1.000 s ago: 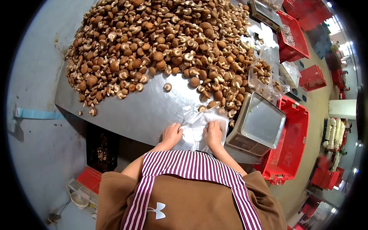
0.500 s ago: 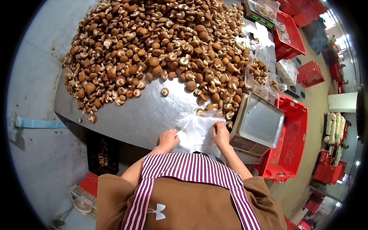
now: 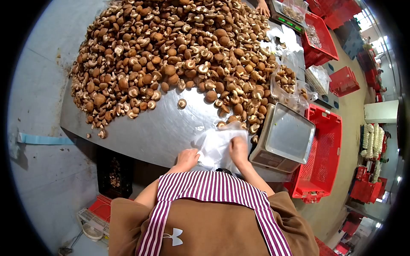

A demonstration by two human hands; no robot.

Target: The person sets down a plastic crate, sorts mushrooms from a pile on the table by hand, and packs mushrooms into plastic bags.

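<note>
A thin clear plastic bag [image 3: 217, 144] lies at the front edge of the metal table, between my two hands. My left hand [image 3: 186, 160] is closed at the bag's left side, its fingertips against the plastic. My right hand [image 3: 239, 151] is curled shut on the bag's right part, its fingers partly hidden. Beyond the bag spreads a big heap of brown shiitake mushrooms [image 3: 171, 59], with one loose mushroom [image 3: 182, 103] lying apart on the bare metal. Just right of my right hand stands a weighing scale [image 3: 287, 133] with a flat steel pan.
Red plastic crates [image 3: 323, 149] stand right of the table. A bag of mushrooms [image 3: 285, 85] lies behind the scale. At the far end, another person's hand [image 3: 263, 7] is beside a second scale [image 3: 287, 20]. A wall [image 3: 42, 85] borders the left.
My right hand has moved a little left and inward across the bag, and the plastic has shifted with it. My left hand stays nearly in place. Another person's hand has appeared at the far end.
</note>
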